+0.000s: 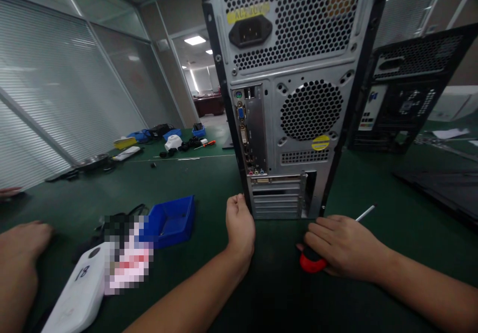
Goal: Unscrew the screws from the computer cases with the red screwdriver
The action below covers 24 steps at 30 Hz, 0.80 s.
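Left hand (pixel 240 223) curled shut against case (pixel 291 99) base, steadying; right hand (pixel 341 246) clamped around screwdriver (pixel 317 258) near rear panel.

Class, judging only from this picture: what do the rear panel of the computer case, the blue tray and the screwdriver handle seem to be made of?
Rear panel: likely bare sheet metal, dull grey, with punched vent holes.
Blue tray: probably moulded plastic, uniform colour, slight sheen.
Screwdriver handle, under the right hand: red and black, plastic or rubber; cannot tell which.
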### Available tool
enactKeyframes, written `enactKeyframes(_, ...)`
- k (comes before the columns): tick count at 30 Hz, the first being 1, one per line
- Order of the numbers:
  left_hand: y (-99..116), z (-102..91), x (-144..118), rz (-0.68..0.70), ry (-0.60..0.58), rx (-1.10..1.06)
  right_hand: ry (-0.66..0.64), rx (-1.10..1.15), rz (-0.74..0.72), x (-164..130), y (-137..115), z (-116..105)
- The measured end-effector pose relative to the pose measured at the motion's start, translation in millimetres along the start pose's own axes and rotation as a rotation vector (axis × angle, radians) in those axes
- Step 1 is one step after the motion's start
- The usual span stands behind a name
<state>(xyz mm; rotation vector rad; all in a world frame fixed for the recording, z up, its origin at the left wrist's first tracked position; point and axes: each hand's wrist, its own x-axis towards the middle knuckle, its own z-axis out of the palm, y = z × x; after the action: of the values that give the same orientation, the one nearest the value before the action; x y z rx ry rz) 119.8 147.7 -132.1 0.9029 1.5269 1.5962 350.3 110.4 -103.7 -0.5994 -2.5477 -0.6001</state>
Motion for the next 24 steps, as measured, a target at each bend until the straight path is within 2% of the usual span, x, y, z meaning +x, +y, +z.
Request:
enactKeyframes(15,6.2,-7.0,-2.4,-0.031,-0.053,-0.078,0.011,0.032,-0.015,8.8,-9.1,2.1)
enactKeyframes(19,18.5,-12.4,1.0,-0.081,-0.122,-0.106,0.042,0.023,-0.054,6.1,-13.5,0.1)
enactKeyframes(24,38.4,-27.0,16.7,-0.125,-0.189,-0.100,0.161,0.031,-0.149,7.9,-23.9,-12.3)
